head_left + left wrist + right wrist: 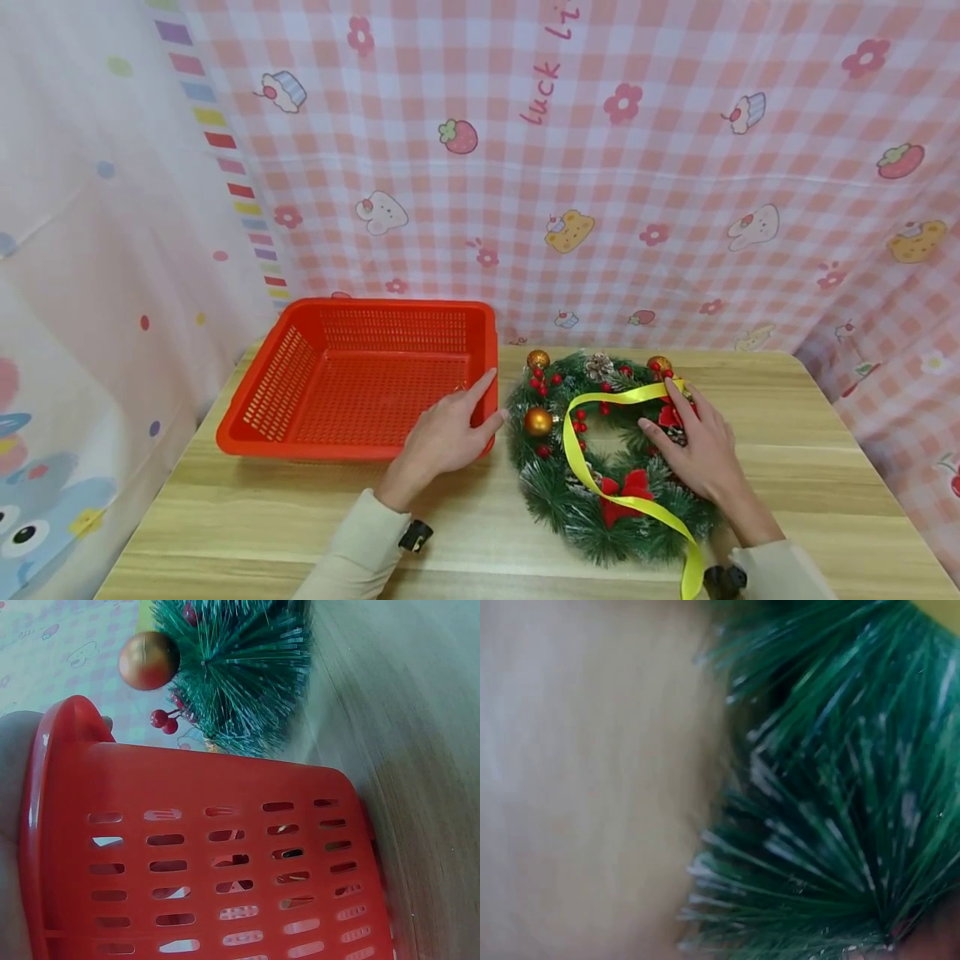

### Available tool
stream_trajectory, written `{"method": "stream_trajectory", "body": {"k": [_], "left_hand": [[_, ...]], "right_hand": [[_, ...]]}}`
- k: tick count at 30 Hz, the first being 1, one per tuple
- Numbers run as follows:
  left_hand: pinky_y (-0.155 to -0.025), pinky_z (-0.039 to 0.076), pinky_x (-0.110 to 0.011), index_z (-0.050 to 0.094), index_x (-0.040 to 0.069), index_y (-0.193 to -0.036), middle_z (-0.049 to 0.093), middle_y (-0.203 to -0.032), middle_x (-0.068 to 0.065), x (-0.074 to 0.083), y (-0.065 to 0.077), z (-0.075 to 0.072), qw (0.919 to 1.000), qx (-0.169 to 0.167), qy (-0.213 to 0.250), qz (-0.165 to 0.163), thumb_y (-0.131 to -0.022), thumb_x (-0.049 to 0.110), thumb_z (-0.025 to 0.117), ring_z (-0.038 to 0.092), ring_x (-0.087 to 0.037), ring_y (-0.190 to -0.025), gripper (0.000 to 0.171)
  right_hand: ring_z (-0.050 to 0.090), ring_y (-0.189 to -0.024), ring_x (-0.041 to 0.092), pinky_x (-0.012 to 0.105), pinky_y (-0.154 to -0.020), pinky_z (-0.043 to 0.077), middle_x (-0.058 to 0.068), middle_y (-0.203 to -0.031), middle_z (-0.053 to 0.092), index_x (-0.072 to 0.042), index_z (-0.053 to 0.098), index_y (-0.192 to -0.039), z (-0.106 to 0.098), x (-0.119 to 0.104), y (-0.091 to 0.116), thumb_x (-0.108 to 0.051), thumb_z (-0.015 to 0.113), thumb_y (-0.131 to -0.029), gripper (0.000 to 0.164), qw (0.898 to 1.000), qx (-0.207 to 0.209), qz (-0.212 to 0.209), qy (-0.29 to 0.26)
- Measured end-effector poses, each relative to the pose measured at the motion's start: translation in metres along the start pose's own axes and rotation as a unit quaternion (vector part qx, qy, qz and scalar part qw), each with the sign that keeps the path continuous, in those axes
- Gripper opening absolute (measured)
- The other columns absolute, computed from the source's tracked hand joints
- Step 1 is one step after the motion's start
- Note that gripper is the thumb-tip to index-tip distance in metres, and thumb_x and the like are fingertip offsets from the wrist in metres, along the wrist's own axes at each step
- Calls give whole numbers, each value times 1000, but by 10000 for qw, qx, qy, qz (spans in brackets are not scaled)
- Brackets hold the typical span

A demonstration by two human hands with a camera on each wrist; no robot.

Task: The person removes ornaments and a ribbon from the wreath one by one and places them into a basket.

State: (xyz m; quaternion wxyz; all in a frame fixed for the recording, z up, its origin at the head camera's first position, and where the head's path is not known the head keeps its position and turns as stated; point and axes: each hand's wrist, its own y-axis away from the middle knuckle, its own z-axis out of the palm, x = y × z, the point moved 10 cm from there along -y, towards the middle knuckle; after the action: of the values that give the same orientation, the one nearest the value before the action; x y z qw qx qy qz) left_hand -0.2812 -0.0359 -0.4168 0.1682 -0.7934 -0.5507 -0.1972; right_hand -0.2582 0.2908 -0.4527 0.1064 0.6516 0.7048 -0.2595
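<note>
A green wreath [555, 492] with red berries, pinecones, orange-gold balls and a red bow [626, 496] lies on the table. A yellow ribbon [573, 446] loops across it, one end trailing over the front edge. My right hand [701, 450] rests on the wreath's right side, index fingertip on the ribbon and thumb apart from it over the wreath's opening. My left hand [446, 437] is over the front right corner of a red plastic basket [360, 450], index finger and thumb extended, near the rim. In the left wrist view the basket's slotted wall [195, 795] hides most of that hand.
The basket stands left of the wreath on the wooden table [795, 467]. A small gold item [461, 387] shows inside the basket by its right wall. Behind the table hangs a pink checked cloth [510, 183]. A white patterned curtain [97, 250] hangs at the left.
</note>
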Motion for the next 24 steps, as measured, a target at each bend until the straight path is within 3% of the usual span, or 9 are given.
{"method": "stream_trajectory", "body": {"k": [2,5,9,11,14,18,20,24], "left_hand": [[-72,50,-41,30,24,-157,66,-94,-9,0,0,1,10000,-42,49,-14,-98,51,53,62,-25,-89,68],[-84,51,-47,30,25,-157,66,-118,-15,0,-1,1,9999,-71,95,-39,-98,50,53,63,-31,-105,68],[-102,42,-57,35,22,-155,54,-140,-19,6,0,-4,9999,89,-65,-32,-98,47,56,51,-39,-126,66],[-104,39,-58,44,15,-150,51,-142,-20,20,1,-10,9988,377,-188,240,-97,42,60,47,-40,-129,61],[-104,42,-54,53,8,-141,54,-139,-18,50,3,-15,9933,714,-44,911,-95,33,65,49,-35,-126,53],[-102,47,-43,53,11,-141,58,-135,-12,85,3,-1,9867,440,313,1536,-96,27,66,55,-28,-123,50],[-100,49,-40,52,13,-142,58,-134,-10,92,2,10,9872,246,197,1565,-96,26,65,56,-26,-121,50],[-95,52,-38,50,10,-143,61,-128,-11,97,-2,24,9883,198,-371,1468,-94,21,69,59,-27,-113,54]], "right_hand": [[21,-137,59,80,-100,12,30,-156,22,-18,22,-159,0,1,-2,-48,57,-97,78,9999,-32,-91,36],[21,-138,57,81,-100,10,29,-156,24,-18,25,-158,0,1,-4,-48,59,-96,77,9998,-47,-197,59],[21,-138,55,81,-100,10,28,-155,25,-17,27,-157,1,-2,-5,-48,59,-96,76,9996,-71,-273,79],[21,-139,55,81,-100,10,28,-156,25,-17,27,-157,0,-1,-5,-48,59,-96,76,9996,-91,-264,97],[21,-139,55,82,-100,9,27,-156,25,-17,28,-157,0,0,-5,-49,58,-96,76,9996,-107,-237,129],[21,-140,55,82,-100,8,26,-157,24,-18,27,-158,0,1,-5,-51,57,-96,76,9995,-124,-184,214],[20,-140,55,82,-101,7,26,-158,23,-18,26,-158,1,1,-6,-52,56,-96,77,9994,-161,-160,264],[20,-140,56,81,-101,7,27,-157,23,-18,26,-158,2,1,-5,-53,55,-96,77,9992,-187,-148,334]]}}
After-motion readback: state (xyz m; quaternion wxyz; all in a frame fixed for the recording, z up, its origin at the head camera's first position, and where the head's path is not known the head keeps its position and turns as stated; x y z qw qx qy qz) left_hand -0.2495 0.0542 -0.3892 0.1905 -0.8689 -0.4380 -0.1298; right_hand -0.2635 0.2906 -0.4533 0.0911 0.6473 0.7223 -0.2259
